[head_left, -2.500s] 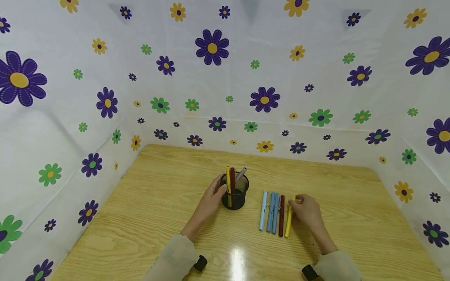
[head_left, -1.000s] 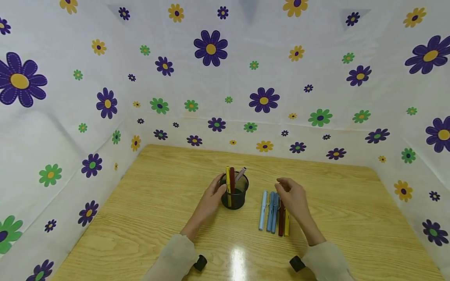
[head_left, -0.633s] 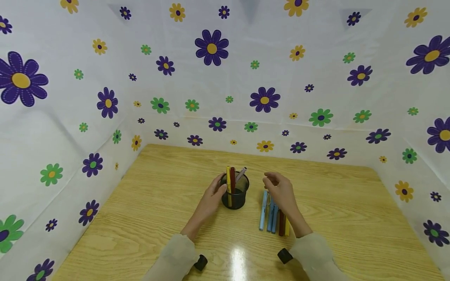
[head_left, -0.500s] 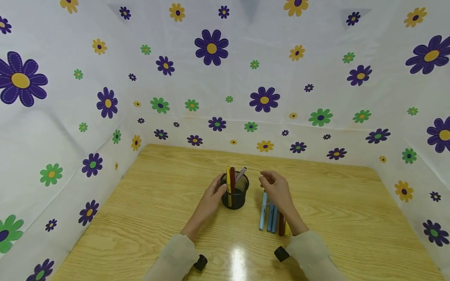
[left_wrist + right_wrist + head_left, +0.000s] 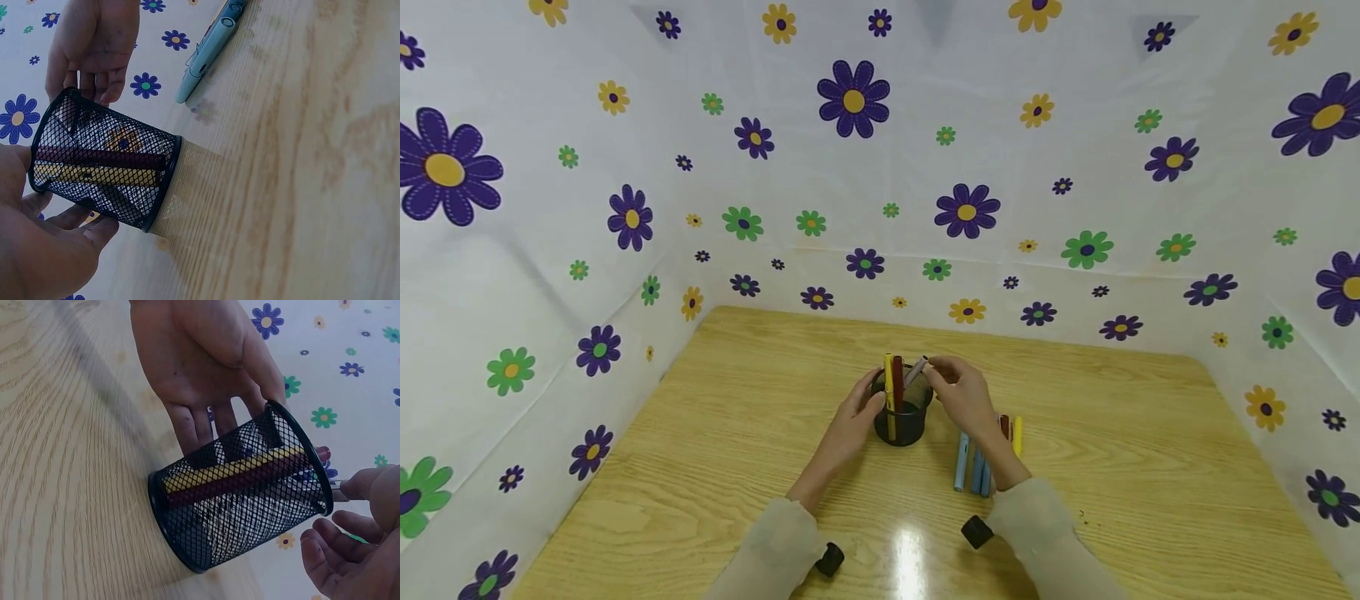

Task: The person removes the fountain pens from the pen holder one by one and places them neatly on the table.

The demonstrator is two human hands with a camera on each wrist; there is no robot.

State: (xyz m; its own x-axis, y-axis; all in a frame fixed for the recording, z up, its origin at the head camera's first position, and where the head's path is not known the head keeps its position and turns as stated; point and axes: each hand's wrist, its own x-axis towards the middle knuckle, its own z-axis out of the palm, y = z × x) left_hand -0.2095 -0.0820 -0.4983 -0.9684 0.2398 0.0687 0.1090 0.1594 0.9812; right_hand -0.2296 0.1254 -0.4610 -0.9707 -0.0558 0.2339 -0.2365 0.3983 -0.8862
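A black mesh pen holder point(image 5: 904, 429) stands upright on the table, with my left hand point(image 5: 852, 414) curved round its left side, thumb in front. Inside it stand a yellow pen point(image 5: 889, 373) and a dark red pen point(image 5: 898, 375), and a grey pen point(image 5: 916, 370) leans to the right. My right hand point(image 5: 964, 398) is at the right rim and pinches the grey pen's top end; in the right wrist view the thumb lies on that end point(image 5: 339, 490). The left wrist view shows the left fingers point(image 5: 100, 232) against the mesh.
Right of the holder, pens lie side by side: a light blue pen point(image 5: 962, 465), two blue pens point(image 5: 981, 475), a dark red pen point(image 5: 1005, 427) and a yellow pen point(image 5: 1018, 433). My right forearm partly covers them. A flower-print sheet point(image 5: 880, 167) surrounds the wooden table point(image 5: 760, 375).
My right hand has let go of the yellow pen in the row and moved left over the pens to the grey pen in the holder. The left hand stays on the holder.
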